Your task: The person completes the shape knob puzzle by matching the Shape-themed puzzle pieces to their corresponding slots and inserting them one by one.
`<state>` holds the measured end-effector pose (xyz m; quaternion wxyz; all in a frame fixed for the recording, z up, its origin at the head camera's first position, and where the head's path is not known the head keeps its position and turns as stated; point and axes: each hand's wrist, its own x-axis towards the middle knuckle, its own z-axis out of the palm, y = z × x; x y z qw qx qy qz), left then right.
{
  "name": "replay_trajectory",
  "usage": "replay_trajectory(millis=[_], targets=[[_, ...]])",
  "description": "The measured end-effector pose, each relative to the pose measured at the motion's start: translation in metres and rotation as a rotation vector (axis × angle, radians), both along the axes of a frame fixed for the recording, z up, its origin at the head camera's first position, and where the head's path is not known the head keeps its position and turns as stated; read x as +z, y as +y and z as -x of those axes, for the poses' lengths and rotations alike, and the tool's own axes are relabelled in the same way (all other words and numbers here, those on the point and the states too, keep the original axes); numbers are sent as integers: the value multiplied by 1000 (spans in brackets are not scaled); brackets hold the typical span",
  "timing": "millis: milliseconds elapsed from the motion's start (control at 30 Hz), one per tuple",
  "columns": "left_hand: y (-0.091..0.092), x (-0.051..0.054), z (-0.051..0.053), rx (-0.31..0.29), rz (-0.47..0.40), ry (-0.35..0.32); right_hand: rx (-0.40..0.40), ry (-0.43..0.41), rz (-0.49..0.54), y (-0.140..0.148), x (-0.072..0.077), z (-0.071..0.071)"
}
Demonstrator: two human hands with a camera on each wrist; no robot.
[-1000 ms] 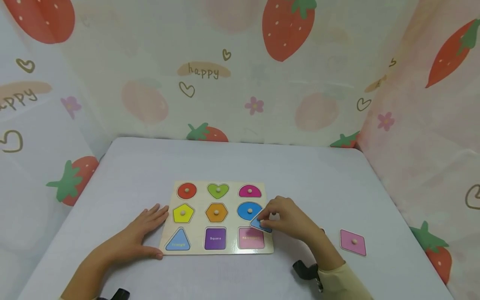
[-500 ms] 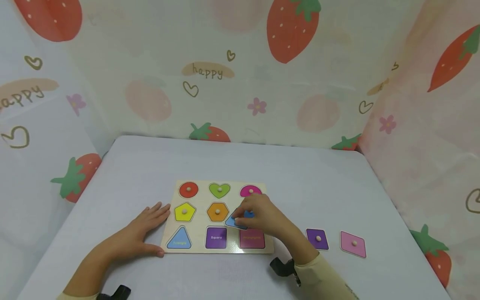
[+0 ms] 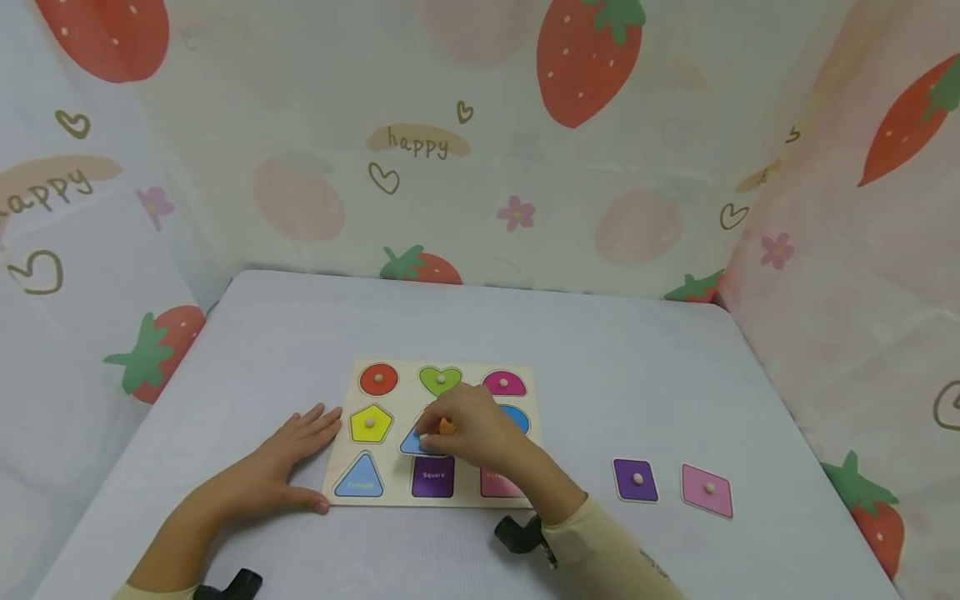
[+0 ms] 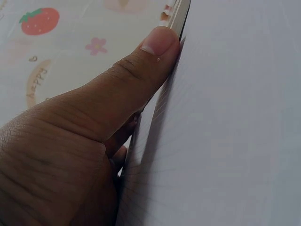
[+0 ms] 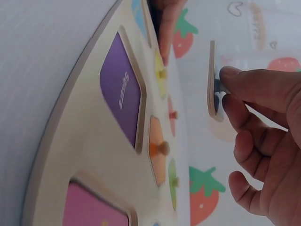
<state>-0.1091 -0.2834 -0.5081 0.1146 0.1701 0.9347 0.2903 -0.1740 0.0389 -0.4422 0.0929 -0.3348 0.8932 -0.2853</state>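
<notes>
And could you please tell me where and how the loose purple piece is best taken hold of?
Probably by its pale knob, pinched between thumb and fingertips from straight above: the purple piece lies flat on the table, knob up, so its thin edges offer little to grip.

Soft, even light reaches my head view, leaving faint shadows on the white surface point(image 3: 465, 325) beside my forearms point(image 3: 176, 533). In the left wrist view my left grip point(image 4: 84, 117) looks dim, a grey shadow running along beside it. In the right wrist view the puzzle board point(image 5: 94, 155) bows with distortion, its pink recess point(image 5: 91, 207) blurred.
</notes>
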Motion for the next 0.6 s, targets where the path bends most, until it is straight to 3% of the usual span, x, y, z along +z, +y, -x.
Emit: replay_trajectory(millis=[300,433,600], targets=[[-1,0,1,-2,-3,-10,51,13,15,-31,-9,0],[-1,0,1,-3,-4,-13,53,-9,-31,-43,-13,-3],[-1,1,1,-8,-9,-12,58,30,-98,-56,-17,-7]])
